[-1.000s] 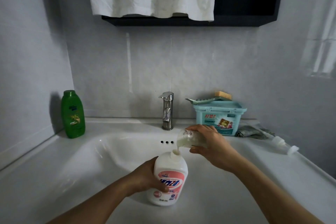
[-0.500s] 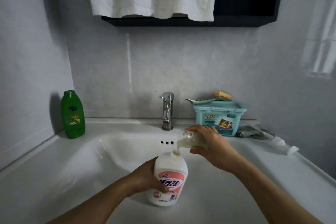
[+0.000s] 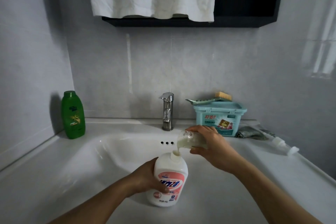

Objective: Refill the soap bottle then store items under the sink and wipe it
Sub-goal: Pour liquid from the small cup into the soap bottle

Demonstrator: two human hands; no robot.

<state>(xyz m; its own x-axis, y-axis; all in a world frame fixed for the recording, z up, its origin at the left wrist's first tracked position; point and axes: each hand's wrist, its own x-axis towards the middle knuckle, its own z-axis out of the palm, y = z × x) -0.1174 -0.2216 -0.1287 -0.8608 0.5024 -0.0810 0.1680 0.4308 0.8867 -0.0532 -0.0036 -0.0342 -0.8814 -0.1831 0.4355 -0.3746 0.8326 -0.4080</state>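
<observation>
Pouring refill from clear container [image 3: 190, 140] clamped in right hand [image 3: 214, 147] into soap bottle [image 3: 170, 180] standing in sink [image 3: 76, 165], left hand [image 3: 147, 178] gripping it; keep tilt gentle, stream centred on neck, else overflow.

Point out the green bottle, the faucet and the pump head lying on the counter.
green bottle [image 3: 73, 114]: head view, front label.
faucet [image 3: 167, 112]: head view, upright body.
pump head [image 3: 281, 144]: head view, white collar.
</observation>
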